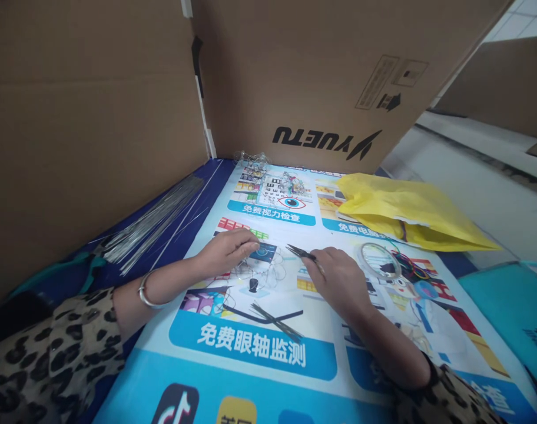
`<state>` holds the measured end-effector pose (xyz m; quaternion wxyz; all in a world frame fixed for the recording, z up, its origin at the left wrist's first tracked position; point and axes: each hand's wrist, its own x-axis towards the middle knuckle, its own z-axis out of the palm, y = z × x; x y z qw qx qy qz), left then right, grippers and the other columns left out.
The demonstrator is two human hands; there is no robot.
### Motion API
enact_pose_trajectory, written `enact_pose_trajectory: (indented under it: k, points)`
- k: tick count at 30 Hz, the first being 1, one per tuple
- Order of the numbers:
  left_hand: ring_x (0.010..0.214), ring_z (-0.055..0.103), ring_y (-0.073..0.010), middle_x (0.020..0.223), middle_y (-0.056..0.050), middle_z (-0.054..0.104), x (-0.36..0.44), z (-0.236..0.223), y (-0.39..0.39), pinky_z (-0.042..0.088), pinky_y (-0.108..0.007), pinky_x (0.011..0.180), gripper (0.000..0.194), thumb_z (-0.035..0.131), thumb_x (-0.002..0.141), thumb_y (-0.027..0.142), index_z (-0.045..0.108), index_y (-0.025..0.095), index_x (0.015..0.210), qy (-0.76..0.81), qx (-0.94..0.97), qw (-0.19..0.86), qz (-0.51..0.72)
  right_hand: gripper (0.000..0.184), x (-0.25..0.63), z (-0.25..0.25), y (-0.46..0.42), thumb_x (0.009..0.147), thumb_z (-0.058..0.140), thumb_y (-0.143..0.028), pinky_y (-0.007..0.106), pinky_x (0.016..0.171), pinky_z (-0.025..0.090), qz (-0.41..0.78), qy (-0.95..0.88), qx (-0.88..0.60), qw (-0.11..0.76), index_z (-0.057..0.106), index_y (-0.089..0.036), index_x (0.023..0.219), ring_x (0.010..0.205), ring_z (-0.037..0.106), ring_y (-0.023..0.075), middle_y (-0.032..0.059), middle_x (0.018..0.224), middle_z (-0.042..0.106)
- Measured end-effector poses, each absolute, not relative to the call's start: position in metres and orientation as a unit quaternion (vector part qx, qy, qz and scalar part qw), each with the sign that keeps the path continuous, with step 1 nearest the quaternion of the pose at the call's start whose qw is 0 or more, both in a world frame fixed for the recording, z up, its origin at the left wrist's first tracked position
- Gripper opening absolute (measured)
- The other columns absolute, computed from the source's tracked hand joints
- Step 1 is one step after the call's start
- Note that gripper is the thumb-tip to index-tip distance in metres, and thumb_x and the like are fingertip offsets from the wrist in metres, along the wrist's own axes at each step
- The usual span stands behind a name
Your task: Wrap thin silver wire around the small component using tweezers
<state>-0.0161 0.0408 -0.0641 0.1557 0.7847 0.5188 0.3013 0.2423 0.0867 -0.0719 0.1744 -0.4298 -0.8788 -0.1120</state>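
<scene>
My left hand [231, 252] is closed in a pinch, with thin silvery wire [264, 272] looping out below its fingertips over the printed sheet. In my right hand [341, 280] is a pair of needle-nose pliers [298, 251], the dark jaws pointing left toward the left fingertips, a short gap apart from them. The pliers' handles are mostly covered by the palm. Just in front of the hands lies a small bunch of short dark wires [277, 324].
A long bundle of straight wires [156, 221] lies at left. Tangled wire [292, 184] sits at the back, below cardboard walls [268, 70]. To the right are a yellow bag [405, 206], a clear ring-shaped coil [363, 259], coloured wires [414, 268] and a teal bag [502, 312].
</scene>
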Motion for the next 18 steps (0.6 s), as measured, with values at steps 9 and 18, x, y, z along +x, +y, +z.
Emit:
enact_pose_trajectory:
  k: [9,18]
  points:
    - [0.075,0.059,-0.0136,0.082,-0.002,0.064,-0.014,-0.065,0.037,0.043,-0.024,0.066,0.020,0.045,0.088,0.029,0.060,0.017,0.093,0.530,0.779,0.145,0.302,0.030,0.236,-0.076,0.081,0.089,0.043,-0.036,0.028,0.073,0.034,-0.082,-0.904,-0.365,0.207,0.066,-0.017,0.091,0.081,0.052,0.0172,0.0069,0.083,0.063]
    - [0.093,0.054,-0.0169,0.093,-0.006,0.062,-0.017,-0.076,0.045,0.044,-0.030,0.081,0.024,0.039,0.092,0.026,0.061,0.016,0.095,0.460,0.833,0.097,0.292,0.032,0.232,-0.072,0.074,0.091,0.039,-0.037,0.030,0.073,0.031,-0.122,-0.919,-0.348,0.139,0.065,-0.019,0.090,0.080,0.049,0.0180,0.0069,0.083,0.061]
